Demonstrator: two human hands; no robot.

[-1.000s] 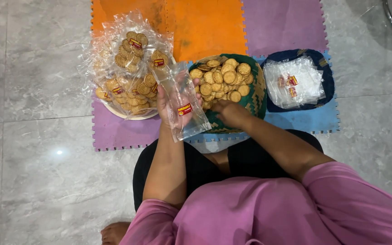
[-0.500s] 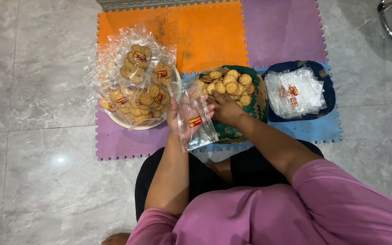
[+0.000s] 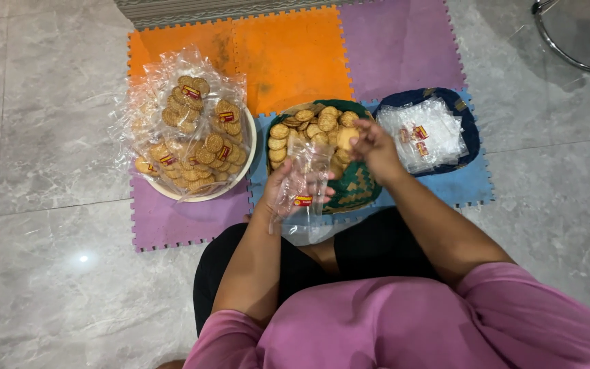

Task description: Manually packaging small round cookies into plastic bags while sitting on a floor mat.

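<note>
My left hand point(image 3: 278, 191) holds up a clear plastic bag point(image 3: 302, 179) with a small red and yellow label, its mouth toward the green woven basket point(image 3: 356, 188) of loose round biscuits point(image 3: 308, 123). My right hand point(image 3: 371, 147) is raised over the basket's right side, pinching one biscuit point(image 3: 347, 139) in its fingers, a short way right of the bag.
A white bowl point(image 3: 248, 154) piled with filled biscuit bags point(image 3: 189, 133) stands at the left. At the right sits a dark blue basket point(image 3: 469, 123) of empty clear bags point(image 3: 421, 133). All rest on coloured foam mats point(image 3: 295, 51) over grey floor tiles. A chair leg point(image 3: 568, 58) is far right.
My right hand has lifted out of the biscuit pile with a biscuit and moved right. My left hand has lowered the bag slightly toward me. The camera view has shifted.
</note>
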